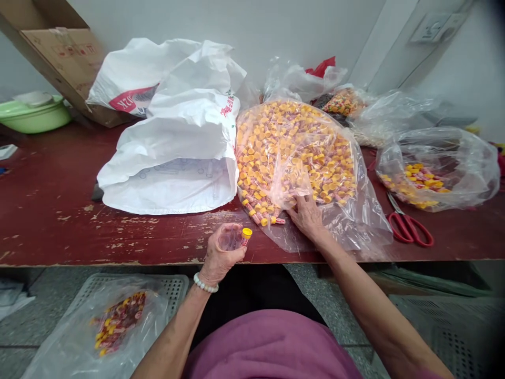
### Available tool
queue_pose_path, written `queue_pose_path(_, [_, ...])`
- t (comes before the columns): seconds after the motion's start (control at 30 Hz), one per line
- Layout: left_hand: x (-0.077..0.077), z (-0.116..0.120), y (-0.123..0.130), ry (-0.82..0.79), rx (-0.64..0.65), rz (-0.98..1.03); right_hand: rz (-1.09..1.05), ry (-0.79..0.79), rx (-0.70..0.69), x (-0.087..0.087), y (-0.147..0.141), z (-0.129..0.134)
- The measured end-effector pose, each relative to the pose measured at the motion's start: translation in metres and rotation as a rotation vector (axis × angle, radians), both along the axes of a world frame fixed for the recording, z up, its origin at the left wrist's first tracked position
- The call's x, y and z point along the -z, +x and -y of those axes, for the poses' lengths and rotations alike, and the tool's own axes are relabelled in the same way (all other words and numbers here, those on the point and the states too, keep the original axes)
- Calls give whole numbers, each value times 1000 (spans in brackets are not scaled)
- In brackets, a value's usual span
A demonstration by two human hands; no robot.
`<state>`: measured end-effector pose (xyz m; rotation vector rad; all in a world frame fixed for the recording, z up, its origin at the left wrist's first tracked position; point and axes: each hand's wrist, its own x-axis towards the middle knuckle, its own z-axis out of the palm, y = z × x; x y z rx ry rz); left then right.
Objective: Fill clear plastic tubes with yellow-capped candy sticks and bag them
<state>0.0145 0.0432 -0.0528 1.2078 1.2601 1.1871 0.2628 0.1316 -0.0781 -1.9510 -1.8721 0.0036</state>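
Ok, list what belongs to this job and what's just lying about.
Seemingly in use:
clear plastic piece and yellow-capped tube, in the left hand
large bag of such tubes, at the right hand
possibly the open white sack

Apparently lying about:
red-handled scissors
green basin
cardboard box

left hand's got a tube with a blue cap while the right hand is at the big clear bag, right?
Not quite: the cap on the tube in the left hand is yellow, not blue, as the head view shows. The right hand is indeed at the big clear bag.
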Motion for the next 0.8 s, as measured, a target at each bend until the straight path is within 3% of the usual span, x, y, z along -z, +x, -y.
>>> queue_pose_path(0.13, [-3,2,5,78,44,-18,87,-67,34,-2,3,-5])
queue_pose_path(0.23, [-1,1,7,99,63,-53,-113,-60,13,-17,7,14])
queue_pose_path(0.3, [0,0,9,113,81,-74,-362,-88,-130,-35,4,36])
queue_pose_path(0.37, [2,-2,12,149,113,-102,-572,-111,-376,-55,-9,60])
queue_pose_path(0.5, [-1,-2,22,214,210,-151,-614,-31,-674,-83,-43,91])
queue_pose_path(0.6, [-5,0,26,217,241,-163,-552,-80,-751,-87,-55,96])
queue_pose_path(0.8, [-6,3,24,191,210,-114,-579,-1,-702,-77,-53,95])
